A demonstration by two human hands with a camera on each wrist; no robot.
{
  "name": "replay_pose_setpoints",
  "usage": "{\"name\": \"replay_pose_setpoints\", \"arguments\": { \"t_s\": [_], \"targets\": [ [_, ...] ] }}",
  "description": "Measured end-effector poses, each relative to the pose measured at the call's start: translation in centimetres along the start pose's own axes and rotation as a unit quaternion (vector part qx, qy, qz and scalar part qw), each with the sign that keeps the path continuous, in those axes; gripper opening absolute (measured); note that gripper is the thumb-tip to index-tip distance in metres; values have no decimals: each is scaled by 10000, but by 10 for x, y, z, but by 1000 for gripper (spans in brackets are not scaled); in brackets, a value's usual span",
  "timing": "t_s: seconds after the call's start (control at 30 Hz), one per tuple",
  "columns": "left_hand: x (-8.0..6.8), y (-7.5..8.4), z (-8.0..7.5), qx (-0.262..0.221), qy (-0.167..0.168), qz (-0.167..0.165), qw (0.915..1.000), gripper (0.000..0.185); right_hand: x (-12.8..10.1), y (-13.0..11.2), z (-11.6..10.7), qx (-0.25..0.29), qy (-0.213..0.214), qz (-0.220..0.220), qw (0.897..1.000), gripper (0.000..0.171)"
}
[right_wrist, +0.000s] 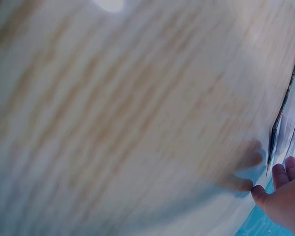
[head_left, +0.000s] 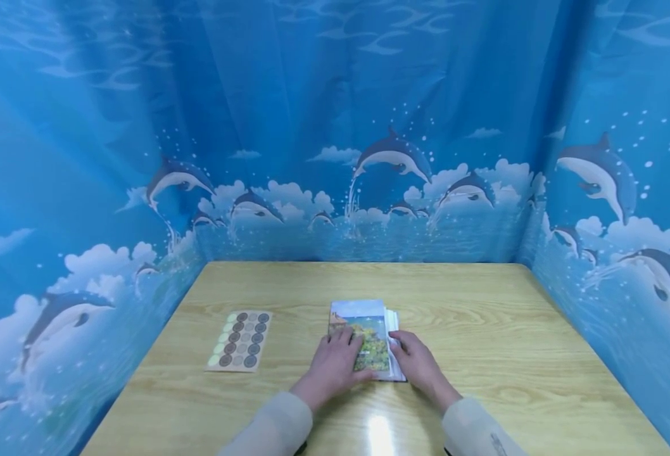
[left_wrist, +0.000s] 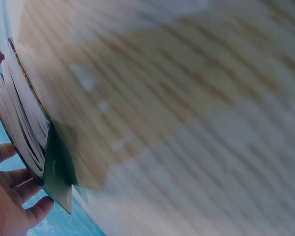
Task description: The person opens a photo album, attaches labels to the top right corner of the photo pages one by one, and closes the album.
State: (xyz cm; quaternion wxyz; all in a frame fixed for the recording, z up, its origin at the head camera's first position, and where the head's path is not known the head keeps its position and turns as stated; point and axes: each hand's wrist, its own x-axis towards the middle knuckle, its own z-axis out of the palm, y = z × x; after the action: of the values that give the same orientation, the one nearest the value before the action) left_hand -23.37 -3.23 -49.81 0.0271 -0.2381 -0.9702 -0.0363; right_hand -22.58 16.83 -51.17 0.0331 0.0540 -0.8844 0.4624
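A book with a landscape picture on its cover (head_left: pixel 372 353) lies on the table in the head view. Its white pages (head_left: pixel 392 345) fan out past the cover on the right. My left hand (head_left: pixel 335 364) rests on the lower left of the cover, fingers spread and the thumb near the bottom edge. Beside the right edge is my right hand (head_left: pixel 418 366), its fingertips at the pages. The left wrist view shows the loose page edges (left_wrist: pixel 27 115) and a dark green flap (left_wrist: pixel 58 164) near the left fingers. In the right wrist view, the right hand (right_wrist: pixel 283 199) is partly cut off.
To the left lies a sheet of round coin-like discs (head_left: pixel 240 340) in rows, pale green, brown and grey. The wood-grain table (head_left: pixel 483 310) is bounded by blue dolphin-print curtains (head_left: pixel 323 126) at the back and sides.
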Motion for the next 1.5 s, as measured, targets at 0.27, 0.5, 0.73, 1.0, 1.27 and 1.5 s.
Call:
{"name": "replay_pose_setpoints", "arguments": {
  "t_s": [0.27, 0.5, 0.73, 1.0, 1.27, 1.5],
  "targets": [
    [-2, -4, 2, -77, 92, 72, 9999, 84, -3, 0, 2, -104, -111, 108, 9998, 35],
    [-6, -7, 1, -314, 231, 95, 9992, 81, -4, -4, 7, -182, -24, -15, 9998, 33],
    [-8, -9, -2, -364, 291, 142, 9988, 80, -4, -7, 8, -270, 25, -120, 9996, 31],
    [-10, -10, -4, -758, 184, -109, 9969, 80, -4, -5, 12, -763, 61, -271, 9967, 36],
    [-14, -14, -5, -1219, 356, -210, 9917, 74, -4, -5, 15, -854, 155, -504, 9949, 38],
    [-18, -21, -10, -1723, 580, -88, 9833, 65, -2, -3, 16, -912, 131, -615, 9938, 40]
  ]
}}
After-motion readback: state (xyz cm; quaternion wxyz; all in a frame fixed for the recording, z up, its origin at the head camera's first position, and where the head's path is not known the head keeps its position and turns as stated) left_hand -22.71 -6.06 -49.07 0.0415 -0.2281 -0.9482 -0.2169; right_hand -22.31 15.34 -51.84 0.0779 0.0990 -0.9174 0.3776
